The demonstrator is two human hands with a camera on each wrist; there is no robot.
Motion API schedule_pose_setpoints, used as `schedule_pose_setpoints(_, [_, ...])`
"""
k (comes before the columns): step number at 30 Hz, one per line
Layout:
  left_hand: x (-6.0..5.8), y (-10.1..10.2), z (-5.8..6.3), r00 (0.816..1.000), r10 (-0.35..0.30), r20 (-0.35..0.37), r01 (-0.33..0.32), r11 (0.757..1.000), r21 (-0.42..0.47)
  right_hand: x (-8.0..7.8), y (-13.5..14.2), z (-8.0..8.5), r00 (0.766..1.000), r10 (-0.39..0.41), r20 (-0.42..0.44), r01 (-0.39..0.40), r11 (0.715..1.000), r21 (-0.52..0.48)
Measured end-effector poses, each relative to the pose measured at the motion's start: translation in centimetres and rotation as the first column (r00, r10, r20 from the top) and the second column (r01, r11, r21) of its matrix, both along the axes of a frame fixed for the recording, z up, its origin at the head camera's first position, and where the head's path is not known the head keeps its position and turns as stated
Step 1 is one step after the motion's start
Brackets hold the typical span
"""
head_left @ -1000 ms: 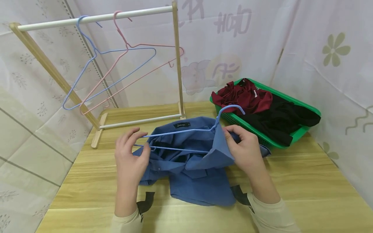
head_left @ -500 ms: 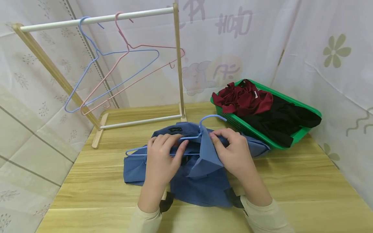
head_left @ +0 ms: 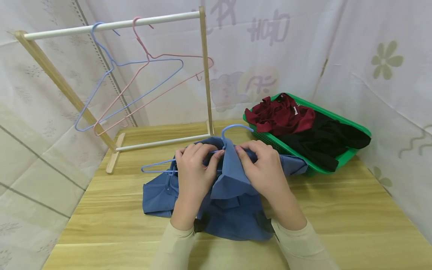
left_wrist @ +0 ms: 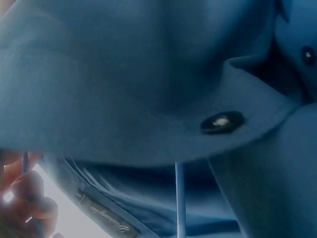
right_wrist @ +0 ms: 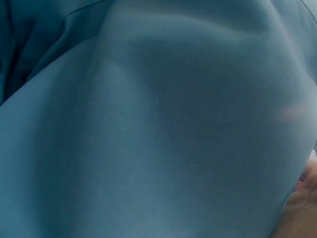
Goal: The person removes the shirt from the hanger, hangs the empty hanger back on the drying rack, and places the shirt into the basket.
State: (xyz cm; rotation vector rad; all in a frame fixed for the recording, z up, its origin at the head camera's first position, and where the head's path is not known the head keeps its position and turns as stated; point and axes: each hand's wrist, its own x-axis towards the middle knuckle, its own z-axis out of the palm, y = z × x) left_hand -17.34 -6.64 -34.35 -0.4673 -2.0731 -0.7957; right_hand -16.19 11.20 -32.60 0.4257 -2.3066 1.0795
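Note:
A blue collared shirt [head_left: 233, 172] lies bunched on the table with a light blue clothes hanger [head_left: 158, 165] partly inside it. The hanger's hook rises above the collar, and its left end sticks out of the cloth. My left hand [head_left: 195, 168] pinches the hanger's upper bar close to the hook. On the other side, my right hand [head_left: 264, 168] grips the shirt by its collar edge. The left wrist view shows a dark button [left_wrist: 223, 122], the neck label [left_wrist: 106, 218] and left fingers [left_wrist: 29, 193] around the bar. Shirt cloth [right_wrist: 163, 129] fills most of the right wrist view.
A wooden rack [head_left: 206, 75] with a white rail stands at the back left. On it hang a blue hanger [head_left: 101, 80] and a pink hanger [head_left: 131, 80]. A green basket [head_left: 351, 125] at the back right holds a dark red garment [head_left: 280, 114] and a black garment [head_left: 324, 140].
My left hand has moved right along the hanger, from its left end to near the hook. The hook and the collar have shifted left, and more of the hanger's left end shows outside the shirt.

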Motion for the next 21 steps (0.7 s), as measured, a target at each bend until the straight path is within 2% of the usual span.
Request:
schedule_pose_setpoints(5, [-0.5,-0.5,0.1,1.000,-0.025,-0.010,0.025,0.996,0.083,-0.2,-0.1,0.3,1.000,0.011,0.026,-0.011,1.000,-0.002])
schedule_pose_setpoints(9, [-0.4,-1.0,0.3,0.999,-0.038,-0.019,0.040,0.990,0.134,-0.2,-0.1,0.4,0.998,0.022,0.066,-0.022,1.000,0.001])
schedule_pose_setpoints(21, [-0.2,-2.1,0.0,0.998,-0.056,-0.012,0.057,0.981,0.184,0.0,0.2,0.1,0.993,0.034,0.117,-0.034,0.999,-0.006])
